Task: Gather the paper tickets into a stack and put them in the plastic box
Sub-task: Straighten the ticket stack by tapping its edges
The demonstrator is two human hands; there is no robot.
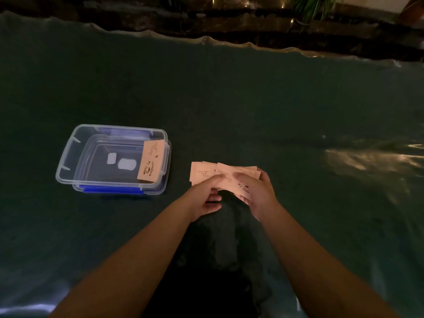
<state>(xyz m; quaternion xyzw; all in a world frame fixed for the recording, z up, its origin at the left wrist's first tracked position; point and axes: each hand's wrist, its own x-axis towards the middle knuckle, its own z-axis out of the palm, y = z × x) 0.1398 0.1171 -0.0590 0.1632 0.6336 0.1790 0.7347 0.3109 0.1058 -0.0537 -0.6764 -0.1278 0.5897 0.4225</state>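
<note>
Both hands hold a loose, fanned bunch of pale orange paper tickets [204, 172] just above the dark green table, right of the box. My left hand [206, 193] grips their left part with the thumb on top. My right hand [257, 191] grips the right part, thumb pressed on the top ticket. The clear plastic box [68, 157] with blue clips stands open at the left. One ticket [152, 160] with a coffee cup print leans against its right inner wall.
The dark green table cover [229, 106] spreads in all directions, with a wavy far edge [206, 39]. Light glare lies on it at the right [358, 159]. Dark stone steps and plants [309, 5] lie beyond the far edge.
</note>
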